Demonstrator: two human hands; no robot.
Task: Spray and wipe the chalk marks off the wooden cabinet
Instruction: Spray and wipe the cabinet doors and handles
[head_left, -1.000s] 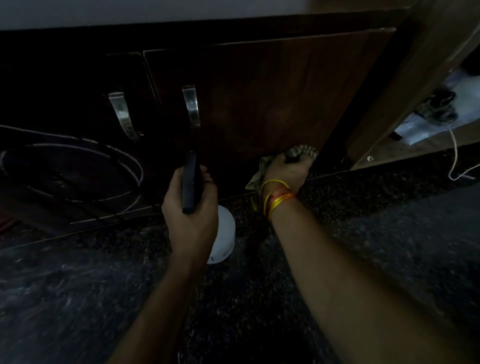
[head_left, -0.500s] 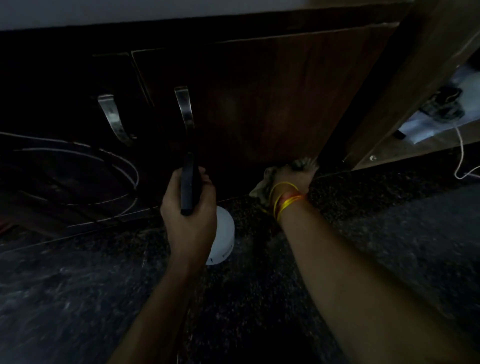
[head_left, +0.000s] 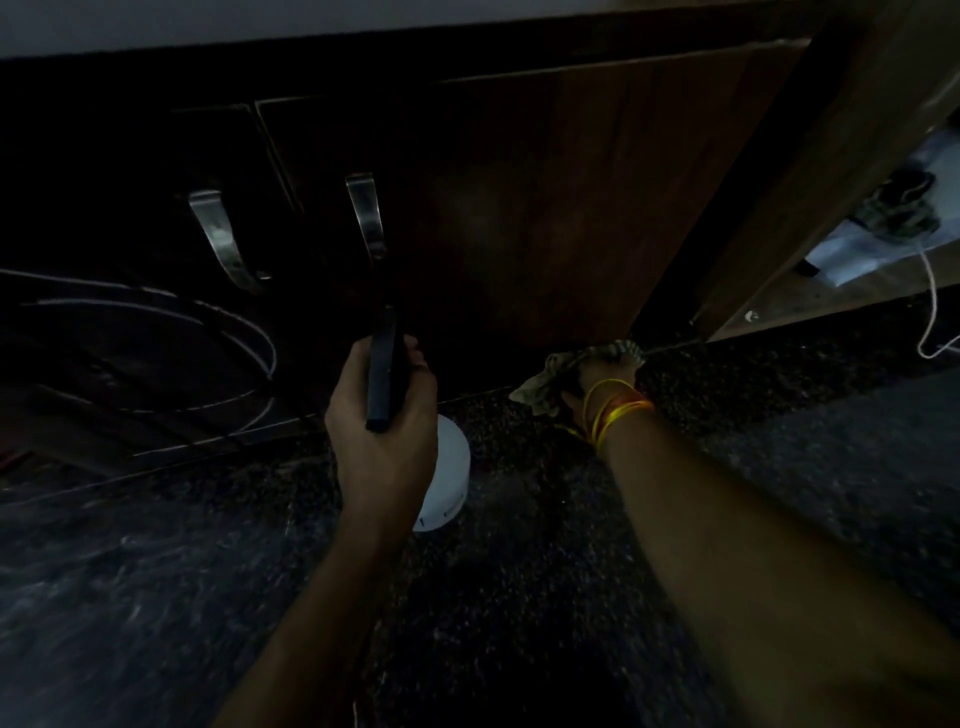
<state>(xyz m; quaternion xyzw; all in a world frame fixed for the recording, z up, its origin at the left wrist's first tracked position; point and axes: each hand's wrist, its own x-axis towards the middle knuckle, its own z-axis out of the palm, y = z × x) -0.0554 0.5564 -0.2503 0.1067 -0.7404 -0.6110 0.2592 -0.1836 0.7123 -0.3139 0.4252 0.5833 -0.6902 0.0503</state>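
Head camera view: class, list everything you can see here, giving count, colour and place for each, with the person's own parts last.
cabinet doors: two, dark brown wood, across the top
handles: two, silver metal, on the doors
chalk marks: white ovals and lines, left door
spray bottle: one, white body, black top, centre
cloth: one, pale, at right door's bottom edge
floor: dark speckled stone
cord: one, white, far right
left hand: grips bottle
right hand: holds cloth, wrist threads yellow-orange
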